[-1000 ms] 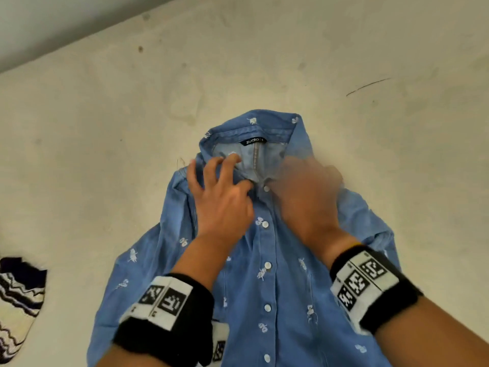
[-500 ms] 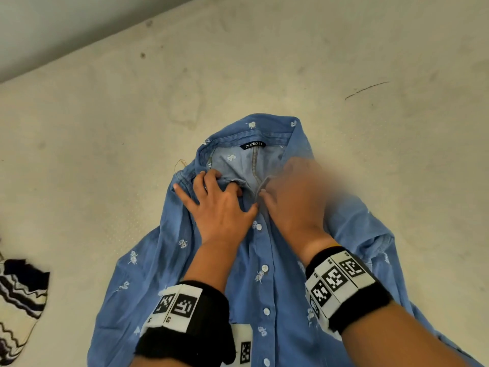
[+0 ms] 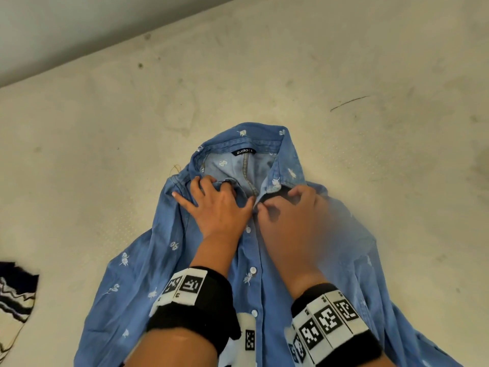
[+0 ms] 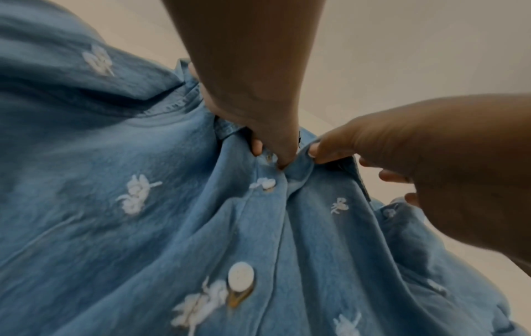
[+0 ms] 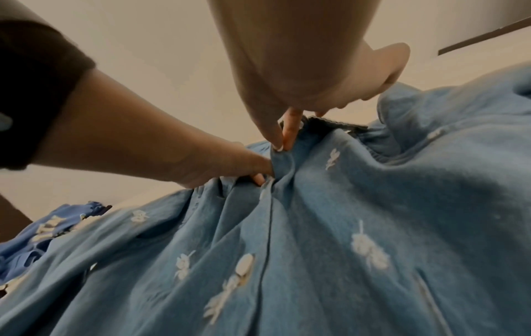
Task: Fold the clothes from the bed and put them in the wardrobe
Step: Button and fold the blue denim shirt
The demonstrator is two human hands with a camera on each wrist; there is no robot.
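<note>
A blue denim shirt (image 3: 148, 260) with white embroidered flowers and white buttons lies front up on the bed, its collar away from me. My left hand (image 3: 230, 192) sits on the left side of the neck opening and pinches the left front edge just below the collar. My right hand (image 3: 275, 201) pinches the right front edge opposite it, thumb against forefinger. In the left wrist view the left hand (image 4: 268, 156) and right hand (image 4: 330, 152) meet above the top button. The right wrist view has the right hand (image 5: 283, 141) nipping a fold of shirt (image 5: 373, 204).
The cream bed sheet (image 3: 370, 181) stretches all round the shirt, with a pale wall (image 3: 79, 27) behind it. A black, white and cream zigzag knit garment (image 3: 13, 300) lies at the left edge. A brighter blue printed cloth (image 5: 57, 225) shows low left in the right wrist view.
Both hands have come down from the collar to the top of the button strip and now pinch its two edges. The collar stands more open.
</note>
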